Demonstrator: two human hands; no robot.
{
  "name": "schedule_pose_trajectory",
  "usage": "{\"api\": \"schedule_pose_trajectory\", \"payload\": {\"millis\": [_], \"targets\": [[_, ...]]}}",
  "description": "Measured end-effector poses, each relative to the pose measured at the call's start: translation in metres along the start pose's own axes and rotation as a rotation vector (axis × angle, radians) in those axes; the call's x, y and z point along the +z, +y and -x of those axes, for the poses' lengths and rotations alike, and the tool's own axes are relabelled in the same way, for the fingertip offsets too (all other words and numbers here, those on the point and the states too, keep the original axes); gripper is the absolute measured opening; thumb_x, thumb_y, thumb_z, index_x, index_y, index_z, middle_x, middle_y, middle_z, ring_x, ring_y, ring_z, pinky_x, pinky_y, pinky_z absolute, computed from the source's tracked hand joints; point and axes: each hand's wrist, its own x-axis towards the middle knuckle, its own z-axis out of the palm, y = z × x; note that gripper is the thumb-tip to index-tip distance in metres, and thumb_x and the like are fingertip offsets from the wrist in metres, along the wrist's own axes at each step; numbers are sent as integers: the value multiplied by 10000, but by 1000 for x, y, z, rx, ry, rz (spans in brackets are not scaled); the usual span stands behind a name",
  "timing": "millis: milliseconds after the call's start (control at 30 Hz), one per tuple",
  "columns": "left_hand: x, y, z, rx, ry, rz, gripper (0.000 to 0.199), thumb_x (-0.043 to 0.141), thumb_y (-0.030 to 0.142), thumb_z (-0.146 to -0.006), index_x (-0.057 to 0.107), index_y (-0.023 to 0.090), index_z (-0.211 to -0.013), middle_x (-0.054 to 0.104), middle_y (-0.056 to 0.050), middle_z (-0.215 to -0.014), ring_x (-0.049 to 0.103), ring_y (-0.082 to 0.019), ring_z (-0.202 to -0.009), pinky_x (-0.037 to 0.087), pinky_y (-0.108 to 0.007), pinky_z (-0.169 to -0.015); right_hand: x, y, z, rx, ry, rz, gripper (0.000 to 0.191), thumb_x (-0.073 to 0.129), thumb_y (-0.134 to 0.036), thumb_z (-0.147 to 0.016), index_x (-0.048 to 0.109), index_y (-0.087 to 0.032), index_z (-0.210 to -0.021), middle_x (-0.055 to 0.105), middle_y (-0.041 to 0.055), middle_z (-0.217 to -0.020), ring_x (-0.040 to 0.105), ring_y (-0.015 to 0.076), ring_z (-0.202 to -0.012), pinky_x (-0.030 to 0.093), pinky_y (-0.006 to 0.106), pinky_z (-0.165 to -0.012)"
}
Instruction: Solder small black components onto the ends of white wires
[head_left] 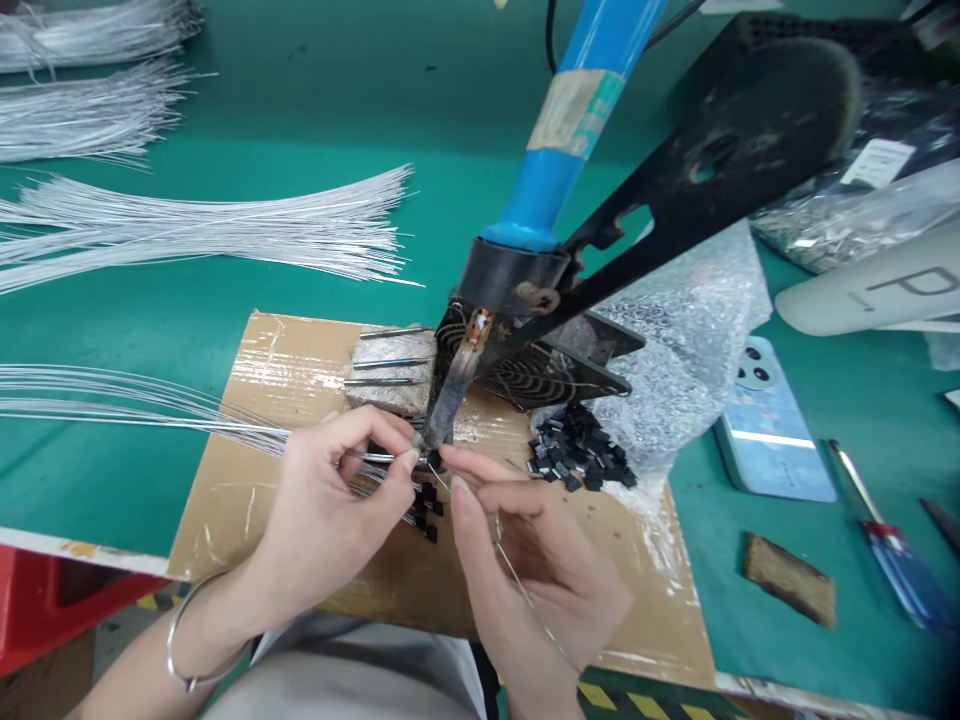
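Observation:
My left hand (330, 515) pinches thin grey wires (187, 412) between thumb and fingertips, their ends right under the tip of a blue-handled soldering iron (450, 395). The iron is clamped pointing down in a black stand (697, 170). Close by on the right, my right hand (540, 560) is closed on a thin strand of solder wire (517, 578) that reaches toward the iron tip. Several wires with small black connectors (427, 505) lie just below the fingers. The exact joint at the tip is partly hidden by the fingertips.
A cardboard sheet (262, 375) covers the work spot. On it are a pad with metal rods (390, 390), a small fan (517, 380) and loose black connectors (581, 450). Wire bundles (225, 230) lie left; bubble wrap (675, 350), a phone (776, 420) and a screwdriver (892, 560) lie right.

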Motion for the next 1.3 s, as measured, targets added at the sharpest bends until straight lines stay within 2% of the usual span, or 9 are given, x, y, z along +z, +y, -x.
{"api": "schedule_pose_trajectory", "payload": {"millis": [300,600,1000,1300], "targets": [[1,-1,-1,-40,-2,-21,127,640,148,-812,665,204,-701,760,-29,-781,663,-167,-709,394,-265,-532,3,2,0,10,17,2,156,737,-157,-921,669,-229,-801,856,67,-1017,826,202,-900,651,290,-788],[2,0,0,-6,1,-34,134,626,138,-817,670,203,-708,753,-29,-780,634,-170,-706,447,-278,-604,4,2,0,-15,44,10,148,765,-136,-895,687,-231,-812,857,61,-995,827,213,-882,676,330,-812],[0,-2,2,37,2,-93,153,630,133,-839,654,200,-703,751,-11,-787,475,-120,-575,365,-279,-540,4,2,1,-18,31,10,161,777,-109,-879,705,-246,-837,860,20,-1040,827,179,-874,655,278,-816],[2,-2,1,40,15,-107,149,633,129,-825,677,203,-704,762,-30,-791,597,-159,-665,403,-270,-548,3,3,1,-34,28,29,164,767,-101,-883,698,-239,-830,861,29,-1023,826,174,-866,644,267,-793]]}}
